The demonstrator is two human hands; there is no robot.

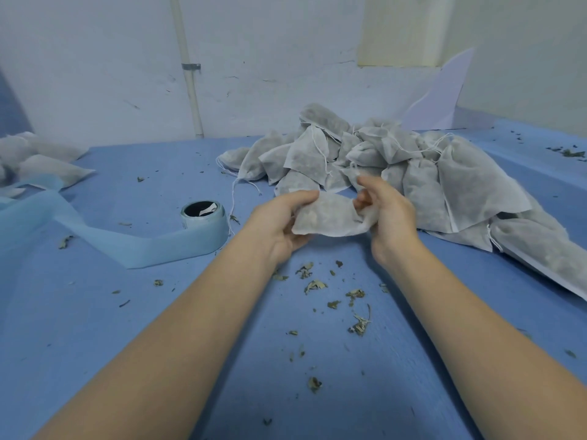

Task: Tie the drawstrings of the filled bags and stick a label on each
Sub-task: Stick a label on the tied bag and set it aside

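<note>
Bag (pixel 327 217) at frame centre, held above the blue tabletop (pixel 222 344). Left hand (pixel 279 227) grips its closed end; right hand (pixel 387 214) pinches the gathered mouth. Judged light, soft, floppy fabric; take hold at the neck. Unsorted pile (pixel 397 166) upper right.

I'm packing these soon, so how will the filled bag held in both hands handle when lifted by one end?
Probably floppy: the bag sags and creases between the left hand and right hand. Likely light for its size, since it seems to hold dried leaf like the crumbs on the table. It may shed bits if its mouth is untied.
</note>
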